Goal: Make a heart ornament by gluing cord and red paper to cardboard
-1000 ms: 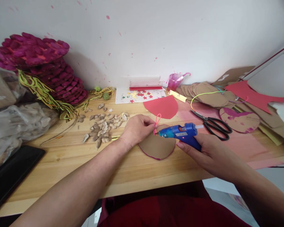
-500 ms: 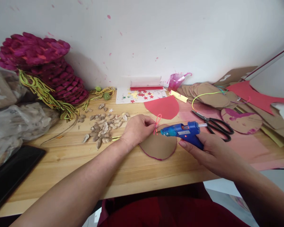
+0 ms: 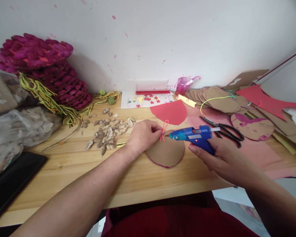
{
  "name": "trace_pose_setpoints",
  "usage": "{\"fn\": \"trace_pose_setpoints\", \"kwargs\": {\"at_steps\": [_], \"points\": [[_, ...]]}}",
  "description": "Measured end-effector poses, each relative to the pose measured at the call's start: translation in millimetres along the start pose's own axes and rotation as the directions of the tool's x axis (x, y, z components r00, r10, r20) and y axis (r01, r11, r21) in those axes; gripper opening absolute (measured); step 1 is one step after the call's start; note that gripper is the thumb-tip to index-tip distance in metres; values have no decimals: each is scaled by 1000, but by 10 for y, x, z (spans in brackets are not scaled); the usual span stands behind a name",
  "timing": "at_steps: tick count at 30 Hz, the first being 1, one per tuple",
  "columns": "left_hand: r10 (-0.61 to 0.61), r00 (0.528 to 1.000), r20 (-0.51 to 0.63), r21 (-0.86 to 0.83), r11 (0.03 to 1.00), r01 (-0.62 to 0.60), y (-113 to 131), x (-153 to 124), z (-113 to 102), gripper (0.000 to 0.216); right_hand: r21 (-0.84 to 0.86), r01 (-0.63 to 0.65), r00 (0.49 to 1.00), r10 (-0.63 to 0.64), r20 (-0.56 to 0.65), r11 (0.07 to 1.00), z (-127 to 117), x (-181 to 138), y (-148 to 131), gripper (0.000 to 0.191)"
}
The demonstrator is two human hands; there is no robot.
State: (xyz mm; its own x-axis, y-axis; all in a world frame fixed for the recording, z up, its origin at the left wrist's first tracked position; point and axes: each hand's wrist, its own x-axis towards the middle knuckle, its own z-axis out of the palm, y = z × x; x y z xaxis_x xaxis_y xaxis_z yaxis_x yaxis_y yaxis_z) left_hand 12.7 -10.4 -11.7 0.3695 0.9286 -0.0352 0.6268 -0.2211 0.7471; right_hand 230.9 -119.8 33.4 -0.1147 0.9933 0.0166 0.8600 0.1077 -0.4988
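In the head view, I can see the person's two bare hands working close together over the worktop (image 3: 128,177). A round cardboard disc (image 3: 165,154) with a purple edge lies flat there, directly in front of the body. The left hand (image 3: 143,135) comes over its far left rim, thumb and fingers (image 3: 157,126) pinched together on a pink cord (image 3: 165,123). The cord's loop stands up above the pinch, and its loose ends hang just below, over the cardboard.

The right hand (image 3: 227,161) has its fingers wrapped around the handle of a blue glue gun (image 3: 191,134), a small red light glowing on its side and a clear stick poking out the back. Its nozzle points left, just beside the cord ends; whether they touch I can't tell.

Beyond the disc lies a red paper piece (image 3: 169,112), with a white sheet of paper stars (image 3: 126,101) behind it. Peanut shells (image 3: 107,134) are scattered left of the left hand. Over on the right, black-handled scissors (image 3: 230,134) lie near a stack of cardboard discs (image 3: 218,99).
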Motion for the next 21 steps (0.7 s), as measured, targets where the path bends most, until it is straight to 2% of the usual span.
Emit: {"fn": "trace_pose_setpoints", "kwargs": {"at_steps": [16, 21], "points": [[-64, 998, 26, -26, 998, 64, 59, -6, -12, 12, -24, -3, 1000, 3, -25, 1000, 25, 23, -3, 46], [-68, 997, 28, -27, 997, 69, 61, -5, -15, 12, -33, -8, 1000, 8, 6, 999, 40, 28, 10, 44]]}}
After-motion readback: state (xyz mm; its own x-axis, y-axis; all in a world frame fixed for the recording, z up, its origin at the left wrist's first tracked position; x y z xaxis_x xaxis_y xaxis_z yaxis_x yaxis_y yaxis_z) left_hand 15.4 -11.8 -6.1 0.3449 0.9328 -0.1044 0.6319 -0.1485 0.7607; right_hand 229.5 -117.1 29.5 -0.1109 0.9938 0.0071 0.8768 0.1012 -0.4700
